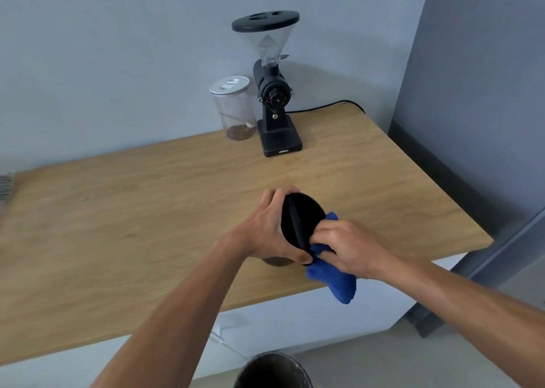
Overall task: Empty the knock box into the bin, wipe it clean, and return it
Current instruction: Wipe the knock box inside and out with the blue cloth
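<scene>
- Black and round, the knock box (300, 219) is tipped on its side in my left hand (265, 228), its open mouth turned toward my right, with the knock bar running across the opening from top to bottom.
- My left hand wraps the box from the left: fingers curl over the upper rim, the thumb presses near the lower rim, and the palm cups the outer wall.
- My left forearm comes up from the bottom left, wrist bent slightly toward the box.
- The box is held above the near right part of the wooden countertop (118, 225); a small dark shadow sits on the wood just under it.
- My right hand (348, 249) is closed around a blue cloth (339, 284), knuckles up, fingertips pushing the cloth against the lower right edge of the box's mouth.
- One corner of the cloth pokes up above my right fingers beside the rim; the larger part hangs loose below my hand, past the counter's front edge.
- My right forearm reaches in from the lower right, nearly level, wrist straight.
- At the back of the counter stands a black coffee grinder (274, 92) with a clear hopper and black lid; its power cord (324, 106) trails off to the right.
- Just left of the grinder is a clear jar (234, 110) with a pale lid and a little brown coffee at the bottom.
- At the bottom edge, below the counter and between my arms, is the dark round opening of a bin (272, 371).
</scene>
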